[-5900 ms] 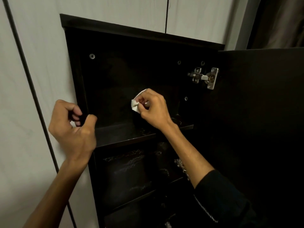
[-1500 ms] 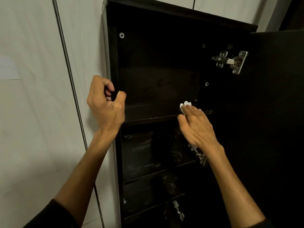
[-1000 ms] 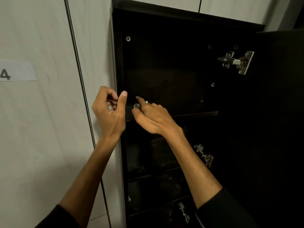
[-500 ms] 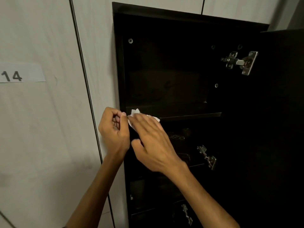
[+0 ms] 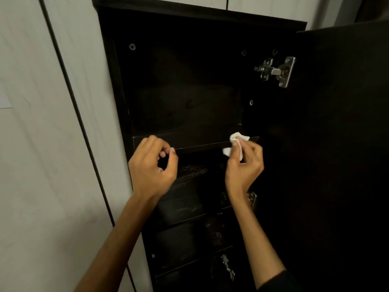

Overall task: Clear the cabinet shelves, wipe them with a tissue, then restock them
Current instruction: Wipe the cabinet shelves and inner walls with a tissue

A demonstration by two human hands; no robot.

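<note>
Head view: right hand pinches a crumpled white tissue against the front edge of the top shelf, apparently to wipe it; left hand hovers curled, empty, near the shelf's left end.

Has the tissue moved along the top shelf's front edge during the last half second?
Yes. The tissue, gripped by the right hand, went from the shelf's left end to its right end.

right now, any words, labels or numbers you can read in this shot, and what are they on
None can be read.
White label on the pale wall panel: cut off at the left edge, no characters show.
Dark cabinet, upper hinge, tissue: no print visible.
</note>
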